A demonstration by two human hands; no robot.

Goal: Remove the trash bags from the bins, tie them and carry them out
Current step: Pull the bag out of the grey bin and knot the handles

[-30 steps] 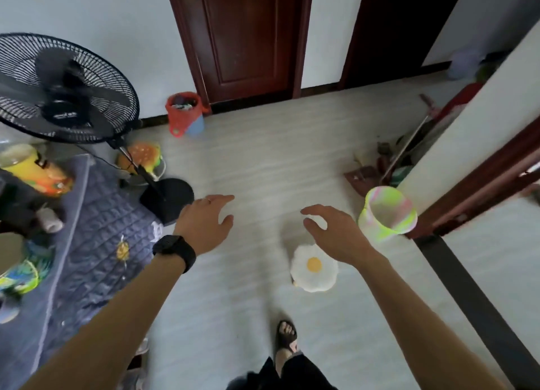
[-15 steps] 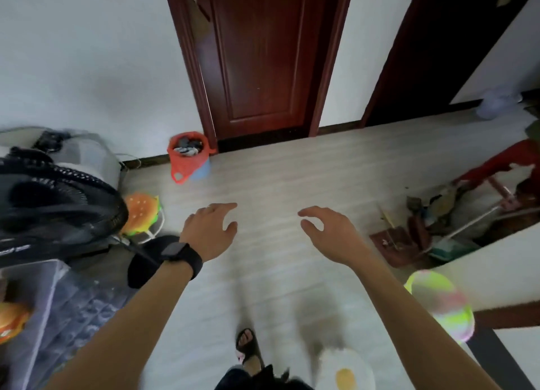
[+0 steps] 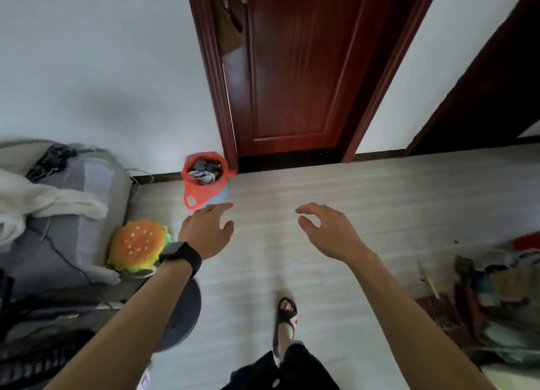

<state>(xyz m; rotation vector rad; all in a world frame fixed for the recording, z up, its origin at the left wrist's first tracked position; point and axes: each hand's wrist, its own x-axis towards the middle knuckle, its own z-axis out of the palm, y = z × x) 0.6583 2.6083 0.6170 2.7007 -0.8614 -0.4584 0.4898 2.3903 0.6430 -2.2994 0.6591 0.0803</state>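
Against the wall [image 3: 102, 68], bagged bin [image 3: 206, 189] stands upright; left hand [image 3: 207, 229], right hand [image 3: 328, 233] loosely spread

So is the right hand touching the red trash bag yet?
Apart. The head view shows the right hand hovering open above bare floor, with a wide stretch of floor between it and the red trash bag.

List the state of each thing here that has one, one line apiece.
red trash bag: in its bin, full, untied.
blue bin: upright on the floor, lined by the bag.
left hand: open, holds nothing.
right hand: open, fingers loosely curled, holds nothing.
wooden door: appears shut.
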